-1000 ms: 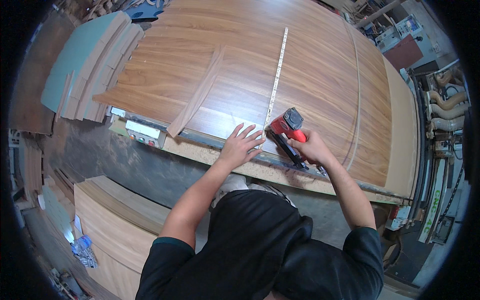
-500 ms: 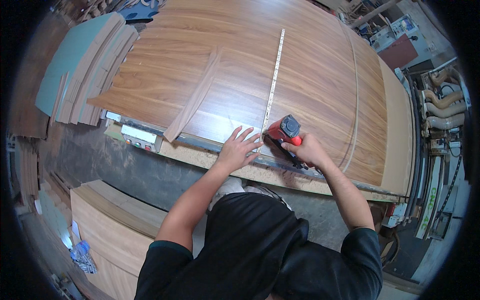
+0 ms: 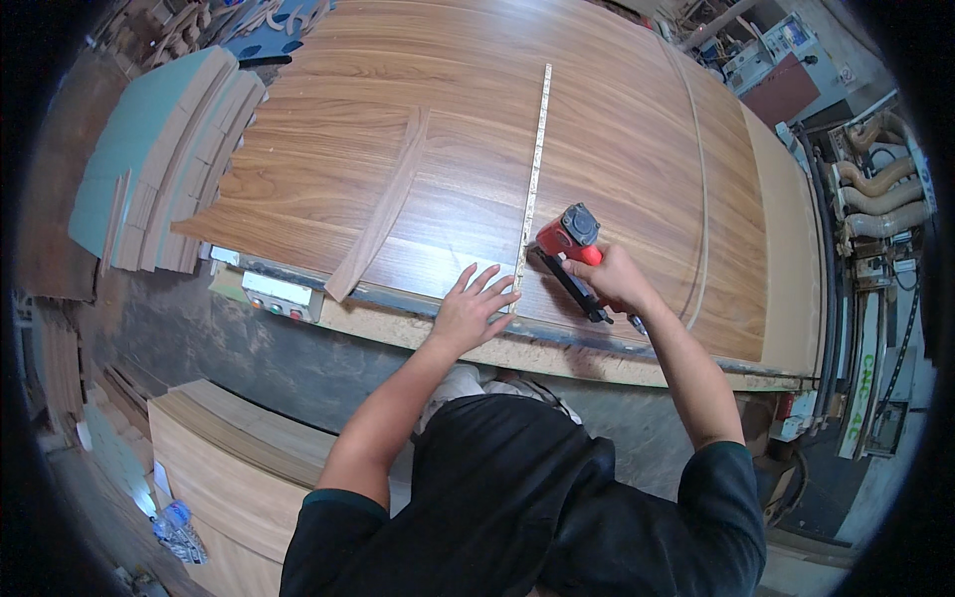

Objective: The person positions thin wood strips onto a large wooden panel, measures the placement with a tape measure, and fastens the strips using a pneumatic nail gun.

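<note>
My right hand (image 3: pixel 615 279) is closed round the grip of a red and black nail gun (image 3: pixel 569 234). Its nose is beside a narrow, pale speckled strip (image 3: pixel 536 164) that runs away from me across a wood-grain panel (image 3: pixel 617 129). Whether the nose touches the strip, I cannot tell. My left hand (image 3: pixel 473 310) lies spread near the panel's front edge, with its fingertips at the near end of the strip. To the left, a loose brown wooden slat (image 3: pixel 383 204) lies slanted on the panel, its near end over the edge.
A pale hose (image 3: pixel 702 199) runs across the panel on the right. At the table's front left sits a control box (image 3: pixel 283 296) with buttons. Stacked teal-faced boards (image 3: pixel 139 149) stand at left; more boards (image 3: pixel 214 468) lie behind, with a plastic bottle (image 3: pixel 179 532). Machinery (image 3: pixel 880 199) lines the right.
My right hand has moved the nail gun a little away from me along the strip. My left hand stays spread at the strip's near end. The whole view has shifted slightly.
</note>
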Tool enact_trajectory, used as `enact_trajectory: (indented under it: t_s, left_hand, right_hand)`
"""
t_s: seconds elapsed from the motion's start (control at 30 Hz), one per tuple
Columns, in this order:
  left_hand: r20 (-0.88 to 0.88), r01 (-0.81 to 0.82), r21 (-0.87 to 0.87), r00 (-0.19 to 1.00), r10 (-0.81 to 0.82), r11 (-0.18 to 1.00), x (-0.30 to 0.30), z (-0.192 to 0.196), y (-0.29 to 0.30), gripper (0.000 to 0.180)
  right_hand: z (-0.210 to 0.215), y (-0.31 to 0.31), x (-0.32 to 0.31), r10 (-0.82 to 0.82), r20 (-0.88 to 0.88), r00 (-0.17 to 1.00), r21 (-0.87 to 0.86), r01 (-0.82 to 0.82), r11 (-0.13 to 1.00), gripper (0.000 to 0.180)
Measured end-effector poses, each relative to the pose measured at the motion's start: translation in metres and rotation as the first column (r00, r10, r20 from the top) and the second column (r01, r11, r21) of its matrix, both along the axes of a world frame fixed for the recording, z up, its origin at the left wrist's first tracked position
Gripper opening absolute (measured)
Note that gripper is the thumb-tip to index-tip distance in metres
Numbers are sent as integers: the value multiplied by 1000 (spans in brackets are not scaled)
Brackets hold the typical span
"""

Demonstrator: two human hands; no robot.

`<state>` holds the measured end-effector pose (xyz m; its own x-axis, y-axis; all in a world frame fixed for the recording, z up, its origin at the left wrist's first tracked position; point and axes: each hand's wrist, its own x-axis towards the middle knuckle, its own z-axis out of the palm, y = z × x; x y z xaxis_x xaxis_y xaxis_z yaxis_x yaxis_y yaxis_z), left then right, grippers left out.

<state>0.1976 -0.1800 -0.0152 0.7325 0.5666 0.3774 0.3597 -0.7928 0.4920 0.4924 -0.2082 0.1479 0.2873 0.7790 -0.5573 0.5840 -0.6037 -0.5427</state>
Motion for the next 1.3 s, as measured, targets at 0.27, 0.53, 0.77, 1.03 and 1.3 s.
enact_trajectory:
  t_s: [0.27, 0.53, 0.77, 1.03, 1.3]
  left_hand:
    - [-25, -3, -16, 1000, 3, 1000, -1, 4, 0, 39]
    - [-22, -1, -24, 1000, 1, 1000, -2, 5, 1, 39]
    - [-16, 4, -29, 1000, -5, 1000, -1, 5, 1, 39]
    - [-18, 11, -51, 1000, -11, 999, 1, 1, -1, 39]
    - [-65, 18, -32, 998, -20, 999, -1, 4, -2, 47]
  right_hand:
    - [-9, 11, 2, 17, -14, 1000, -8, -17, 1000, 48]
    - [5, 14, -5, 5, 6, 1000, -45, -5, 999, 45]
    - [1, 9, -2, 34, -4, 999, 38, -33, 999, 43]
    - [17, 11, -2, -14, 7, 1000, -31, 14, 999, 44]
    - [17, -13, 44, -38, 52, 998, -16, 39, 999, 54]
